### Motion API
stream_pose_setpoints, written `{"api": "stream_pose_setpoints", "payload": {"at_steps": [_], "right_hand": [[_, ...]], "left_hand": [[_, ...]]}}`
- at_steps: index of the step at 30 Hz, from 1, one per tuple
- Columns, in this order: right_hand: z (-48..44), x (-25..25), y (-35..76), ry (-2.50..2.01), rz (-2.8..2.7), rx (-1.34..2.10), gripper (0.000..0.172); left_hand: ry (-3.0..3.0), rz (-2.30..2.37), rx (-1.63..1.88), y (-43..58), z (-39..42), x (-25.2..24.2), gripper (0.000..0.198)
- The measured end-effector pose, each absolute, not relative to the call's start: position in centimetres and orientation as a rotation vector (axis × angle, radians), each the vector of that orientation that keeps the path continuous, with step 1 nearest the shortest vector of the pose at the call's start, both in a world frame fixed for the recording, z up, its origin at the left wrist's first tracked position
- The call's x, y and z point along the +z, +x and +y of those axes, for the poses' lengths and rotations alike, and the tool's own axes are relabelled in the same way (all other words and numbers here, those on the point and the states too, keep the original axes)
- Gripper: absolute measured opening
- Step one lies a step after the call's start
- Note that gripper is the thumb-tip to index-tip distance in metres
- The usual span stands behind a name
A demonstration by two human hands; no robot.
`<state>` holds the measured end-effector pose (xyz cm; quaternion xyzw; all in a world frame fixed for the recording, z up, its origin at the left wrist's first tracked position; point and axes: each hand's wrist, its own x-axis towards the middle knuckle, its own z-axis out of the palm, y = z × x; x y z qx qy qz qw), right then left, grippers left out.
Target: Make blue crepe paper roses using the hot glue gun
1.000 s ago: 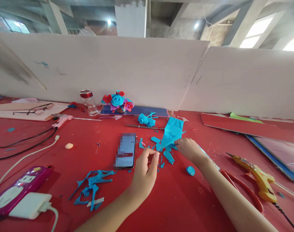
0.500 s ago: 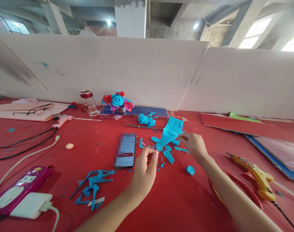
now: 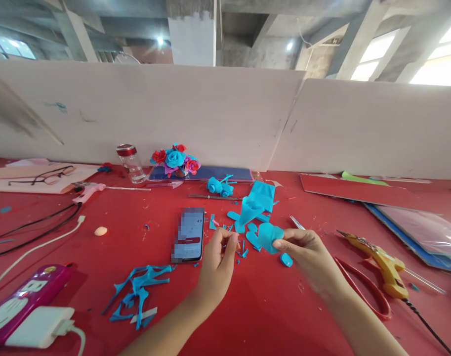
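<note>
My right hand (image 3: 303, 247) pinches a rounded blue crepe paper petal (image 3: 268, 238) between thumb and fingers. To its left, my left hand (image 3: 220, 257) is closed in a pinch; what its fingertips hold, if anything, is hidden. Just beyond those fingertips is a cone-shaped piece of blue paper (image 3: 250, 210), its narrow end pointing down toward them. Several cut blue petals (image 3: 253, 241) and scraps lie below and around it. A folded blue paper piece (image 3: 264, 195) lies behind. Close under my right hand is a small blue roll (image 3: 286, 260).
Red-handled scissors (image 3: 383, 311) lie partly under my right forearm. A yellow glue gun (image 3: 381, 257) is at right, a pink one (image 3: 89, 192) at left. A phone (image 3: 190, 235), blue scraps (image 3: 140, 287), a power strip (image 3: 32, 291), a bottle (image 3: 131, 165) and paper flowers (image 3: 176, 159) share the table.
My right hand has moved down and toward me, and now holds a rounded blue petal. The blue cone looks narrower and more upright. My left hand keeps its pinch.
</note>
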<state>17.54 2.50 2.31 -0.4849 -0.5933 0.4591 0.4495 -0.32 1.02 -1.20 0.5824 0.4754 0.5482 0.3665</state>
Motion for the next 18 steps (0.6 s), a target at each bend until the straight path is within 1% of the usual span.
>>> {"api": "stream_pose_setpoints", "payload": {"at_steps": [2,4,5,7,10,13,14,16,18], "right_hand": [[2.0,2.1,17.8,-1.260,-1.623,0.973,0.023],[1.3,1.5,18.2,-1.275,-1.898,0.707,0.013],[0.8,1.0,18.5,-1.235,-2.060,0.577,0.016],[-0.3,-0.1,19.2,-1.090,-2.376,0.394,0.030],[-2.1,-1.9,20.5,-0.996,-2.618,0.240,0.038],[-3.7,-3.0,22.9,-1.136,-2.590,0.169,0.047],[-4.1,-3.2,24.1,-1.241,-2.516,0.138,0.047],[-4.5,-3.4,26.8,-1.492,-2.248,0.010,0.040],[-4.2,-3.4,29.9,-1.862,-1.851,-0.143,0.031]], "left_hand": [[1.522,1.217,1.410,-0.4,1.1,-1.3,0.024],[1.536,1.218,1.418,-0.4,1.2,-1.5,0.022],[1.538,1.218,1.423,-0.4,1.2,-1.5,0.021],[1.533,1.216,1.440,-0.5,1.2,-1.7,0.021],[1.531,1.201,1.460,-0.5,1.3,-1.8,0.019],[1.532,1.197,1.467,-0.4,1.4,-1.9,0.018],[1.529,1.199,1.464,-0.4,1.4,-2.0,0.018],[1.515,1.198,1.454,-0.5,1.5,-2.0,0.019],[1.500,1.201,1.437,-0.5,1.6,-2.0,0.020]]}}
